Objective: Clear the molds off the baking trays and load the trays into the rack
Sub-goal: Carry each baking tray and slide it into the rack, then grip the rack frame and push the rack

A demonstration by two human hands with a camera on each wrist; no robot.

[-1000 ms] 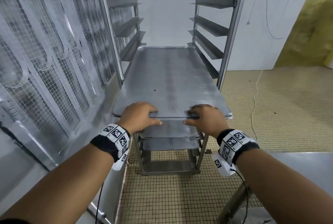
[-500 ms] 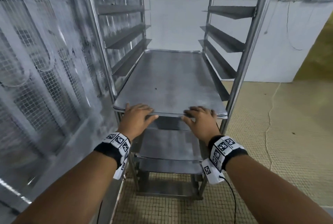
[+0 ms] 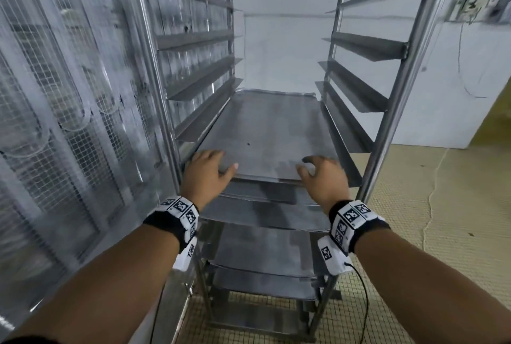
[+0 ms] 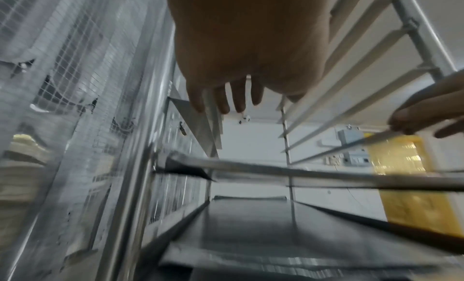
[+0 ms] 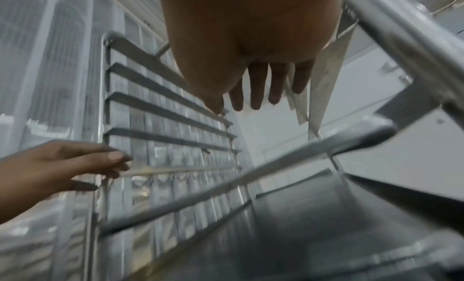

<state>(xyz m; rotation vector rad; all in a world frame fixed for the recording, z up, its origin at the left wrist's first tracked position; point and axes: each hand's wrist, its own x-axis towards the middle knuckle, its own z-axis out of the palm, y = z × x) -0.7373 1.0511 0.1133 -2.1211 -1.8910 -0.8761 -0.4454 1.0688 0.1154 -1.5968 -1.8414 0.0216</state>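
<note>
Now: left hand (image 3: 206, 175) and right hand (image 3: 322, 177), fingers spread, press top tray (image 3: 265, 133) | head: four trays in rack (image 3: 392, 111) | wrists: straight fingers only

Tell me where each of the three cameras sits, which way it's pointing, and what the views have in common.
Head: worn high, facing forward and down at the rack; shows both forearms, left hand and right hand at the top tray.
Left wrist: under the left hand, facing into the rack; right hand at the edge.
Right wrist: under the right hand, facing likewise; left hand at the edge.
Shared: all show the rack's side rails and both hands.
</note>
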